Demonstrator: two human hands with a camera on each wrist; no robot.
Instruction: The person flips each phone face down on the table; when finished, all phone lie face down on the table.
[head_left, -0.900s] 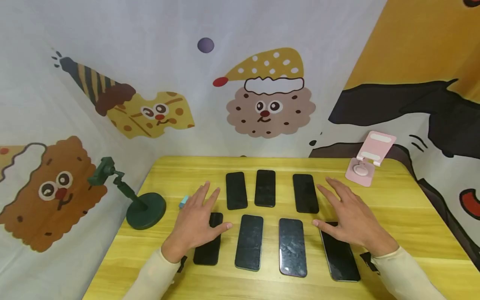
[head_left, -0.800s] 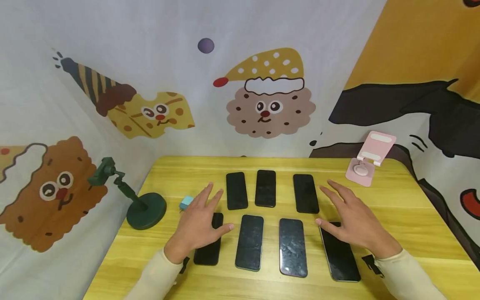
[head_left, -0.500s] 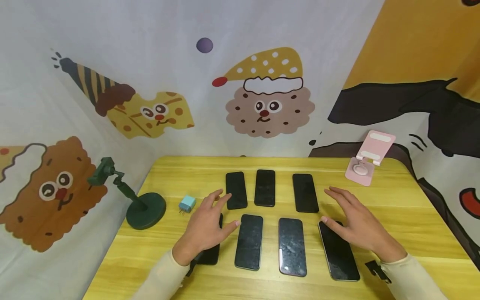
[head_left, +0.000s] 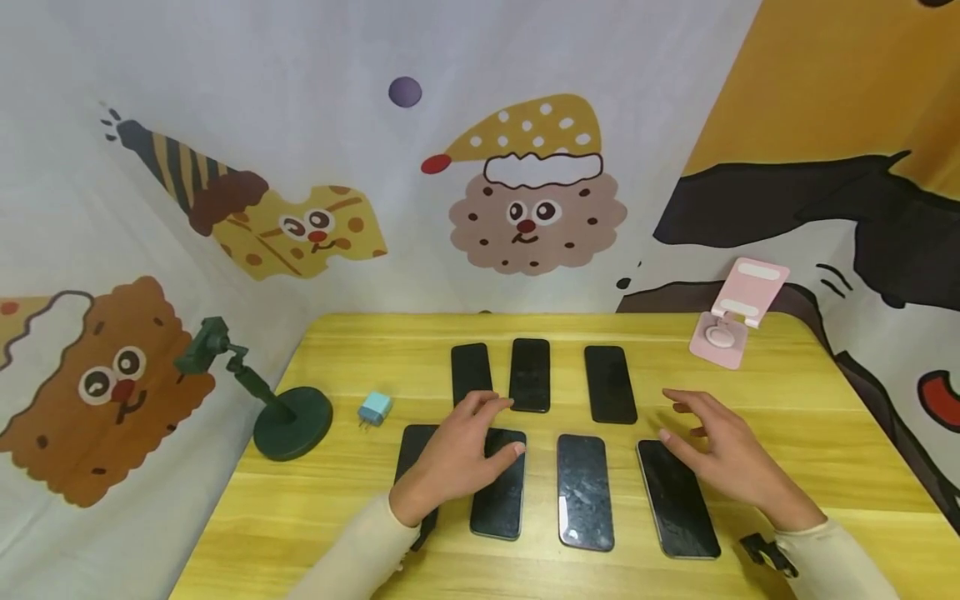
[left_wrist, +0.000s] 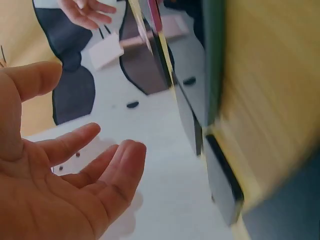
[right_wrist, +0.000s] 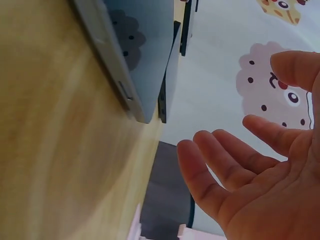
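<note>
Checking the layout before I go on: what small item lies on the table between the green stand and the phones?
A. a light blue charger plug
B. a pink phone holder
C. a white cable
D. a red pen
A: the light blue charger plug lies right of the green stand.

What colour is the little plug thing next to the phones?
The plug is light blue, seen best in the head view.

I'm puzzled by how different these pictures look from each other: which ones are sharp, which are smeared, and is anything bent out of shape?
Head view: evenly lit and sharp, though the wide lens bows the table edges; phones show faint glare. Left wrist view: tilted, the phone edges and wood streaked with motion blur, left hand soft. Right wrist view: tilted too, wood smeared, right hand slightly out of focus.
</note>
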